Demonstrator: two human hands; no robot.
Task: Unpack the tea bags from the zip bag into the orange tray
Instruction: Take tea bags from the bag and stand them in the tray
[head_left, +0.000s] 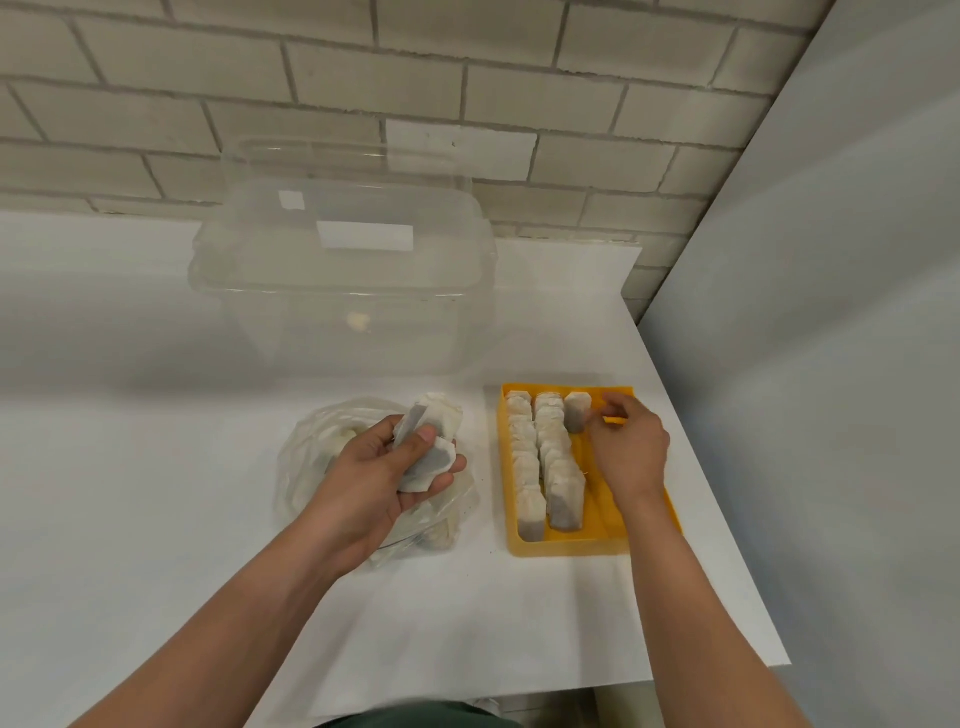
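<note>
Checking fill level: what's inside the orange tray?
Two full rows of tea bags stand on edge at the left of the tray; one bag starts a third row at the far end. The right hand covers part of the right side.

I see an orange tray (566, 545), off-white tea bags (553, 452), a clear zip bag (306, 452), white table (156, 467), pale brick wall (467, 78).

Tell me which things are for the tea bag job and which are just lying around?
For the job: clear plastic zip bag; white paper tea bags gripped by the left hand; orange plastic tray; single tea bag pinched by the right hand.
Just lying about: big clear plastic lidded box; white table.
</note>
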